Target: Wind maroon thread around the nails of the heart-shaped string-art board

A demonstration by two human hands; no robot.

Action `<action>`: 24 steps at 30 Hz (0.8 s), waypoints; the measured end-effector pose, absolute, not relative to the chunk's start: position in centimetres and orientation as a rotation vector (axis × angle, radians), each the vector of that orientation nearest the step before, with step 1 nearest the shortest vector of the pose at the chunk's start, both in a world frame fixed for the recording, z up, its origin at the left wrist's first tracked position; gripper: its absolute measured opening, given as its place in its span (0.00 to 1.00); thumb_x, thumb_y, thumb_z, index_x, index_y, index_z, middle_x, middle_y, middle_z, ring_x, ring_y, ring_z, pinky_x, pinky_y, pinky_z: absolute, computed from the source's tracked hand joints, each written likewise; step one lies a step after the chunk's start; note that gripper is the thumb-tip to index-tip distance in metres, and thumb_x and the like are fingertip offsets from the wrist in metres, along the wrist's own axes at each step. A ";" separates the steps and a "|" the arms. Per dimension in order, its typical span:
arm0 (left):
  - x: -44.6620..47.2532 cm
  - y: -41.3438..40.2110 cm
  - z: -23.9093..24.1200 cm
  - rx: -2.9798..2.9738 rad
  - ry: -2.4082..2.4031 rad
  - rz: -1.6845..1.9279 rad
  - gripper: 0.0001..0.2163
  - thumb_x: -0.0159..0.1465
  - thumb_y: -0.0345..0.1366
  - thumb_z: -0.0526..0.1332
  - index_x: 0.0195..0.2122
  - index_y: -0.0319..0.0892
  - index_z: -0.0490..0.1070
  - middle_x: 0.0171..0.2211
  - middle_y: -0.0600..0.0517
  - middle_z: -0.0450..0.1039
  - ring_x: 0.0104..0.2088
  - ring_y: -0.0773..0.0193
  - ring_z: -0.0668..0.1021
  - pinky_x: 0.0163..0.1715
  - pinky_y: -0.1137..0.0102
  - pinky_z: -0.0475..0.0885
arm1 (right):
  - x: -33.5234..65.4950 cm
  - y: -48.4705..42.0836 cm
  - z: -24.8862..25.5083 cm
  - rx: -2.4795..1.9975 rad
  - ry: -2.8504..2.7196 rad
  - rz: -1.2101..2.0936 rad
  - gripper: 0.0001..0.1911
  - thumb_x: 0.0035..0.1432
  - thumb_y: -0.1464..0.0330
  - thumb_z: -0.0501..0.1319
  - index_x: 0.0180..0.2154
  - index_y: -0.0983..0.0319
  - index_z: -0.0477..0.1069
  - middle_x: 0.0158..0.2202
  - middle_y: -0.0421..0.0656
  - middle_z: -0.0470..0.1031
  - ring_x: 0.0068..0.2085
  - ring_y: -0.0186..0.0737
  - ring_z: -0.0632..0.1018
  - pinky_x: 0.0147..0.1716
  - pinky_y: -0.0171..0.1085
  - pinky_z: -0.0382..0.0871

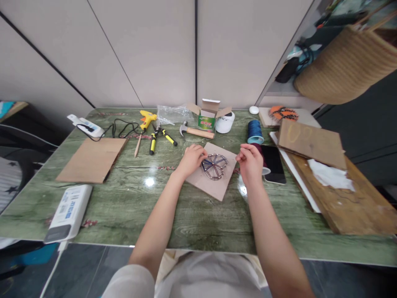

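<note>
A square pinkish-brown board point(218, 191) lies at an angle on the table. On it stands a ring of nails wound with dark blue and maroon thread point(216, 166) in crossing lines. My left hand point(192, 159) rests over the board's left side, its fingertips pinched together at the ring's upper-left edge; what they grip is hidden. My right hand point(250, 162) is raised just off the board's right edge, thumb and fingers pinched. Any thread between them is too fine to see. Behind this hand, a maroon thread spool point(266, 170) is partly covered.
Behind the board are a hammer point(198, 132), yellow-handled pliers point(153, 142), a yellow glue gun point(148, 119), an opened green box point(206, 123) and a blue thread spool point(254, 131). A phone point(273, 164) and wooden boards point(356, 207) lie right; cardboard point(89, 161) and a power strip point(70, 213) left.
</note>
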State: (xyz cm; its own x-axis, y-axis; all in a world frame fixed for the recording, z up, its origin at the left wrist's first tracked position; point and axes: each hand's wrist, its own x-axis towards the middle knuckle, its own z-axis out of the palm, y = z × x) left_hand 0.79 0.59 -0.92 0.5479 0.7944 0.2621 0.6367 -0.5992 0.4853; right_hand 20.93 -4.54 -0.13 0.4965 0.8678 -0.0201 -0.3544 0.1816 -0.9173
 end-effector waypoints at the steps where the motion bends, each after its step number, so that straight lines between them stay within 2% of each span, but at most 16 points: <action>1: 0.8 0.5 -0.7 2.485 1.158 0.638 0.05 0.62 0.36 0.57 0.33 0.42 0.71 0.36 0.51 0.72 0.43 0.59 0.69 0.44 0.64 0.62 | 21.0 -4.5 -0.2 -1.062 -0.598 0.923 0.07 0.43 0.70 0.61 0.30 0.61 0.69 0.16 0.32 0.62 0.19 0.28 0.64 0.20 0.30 0.58; 9: 1.5 -1.0 0.8 2.614 1.087 0.585 0.05 0.61 0.36 0.58 0.32 0.44 0.72 0.41 0.50 0.69 0.46 0.59 0.66 0.46 0.62 0.60 | 21.1 -4.6 -0.1 -1.081 -0.625 0.902 0.07 0.44 0.70 0.61 0.30 0.60 0.68 0.15 0.31 0.58 0.17 0.27 0.62 0.18 0.30 0.55; 18: 1.6 -1.3 1.1 2.601 1.059 0.499 0.06 0.61 0.37 0.58 0.32 0.45 0.74 0.37 0.50 0.70 0.44 0.59 0.68 0.46 0.62 0.60 | 20.8 -4.6 -0.6 -1.261 -0.709 0.897 0.07 0.46 0.69 0.61 0.31 0.59 0.67 0.12 0.29 0.53 0.14 0.27 0.54 0.14 0.30 0.46; 21: 1.7 -1.4 1.2 2.587 1.083 0.495 0.06 0.60 0.37 0.59 0.32 0.45 0.75 0.35 0.50 0.71 0.43 0.58 0.68 0.46 0.62 0.60 | 21.0 -4.5 -1.0 -1.270 -0.756 0.869 0.06 0.46 0.69 0.61 0.30 0.58 0.68 0.12 0.29 0.53 0.14 0.28 0.55 0.15 0.32 0.48; 24: 1.6 -1.6 1.6 2.590 1.082 0.491 0.07 0.60 0.38 0.59 0.31 0.45 0.76 0.35 0.50 0.72 0.43 0.58 0.68 0.46 0.61 0.60 | 21.2 -4.7 -1.1 -1.343 -0.851 0.802 0.05 0.45 0.70 0.62 0.29 0.58 0.70 0.13 0.30 0.58 0.16 0.30 0.58 0.18 0.33 0.52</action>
State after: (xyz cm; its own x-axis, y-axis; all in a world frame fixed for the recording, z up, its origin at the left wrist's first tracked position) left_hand 1.65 -1.61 1.60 0.6597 0.7252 0.1970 0.6259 -0.6753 0.3901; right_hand 21.22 -4.67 -1.08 0.4791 0.8759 0.0571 -0.0049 0.0677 -0.9977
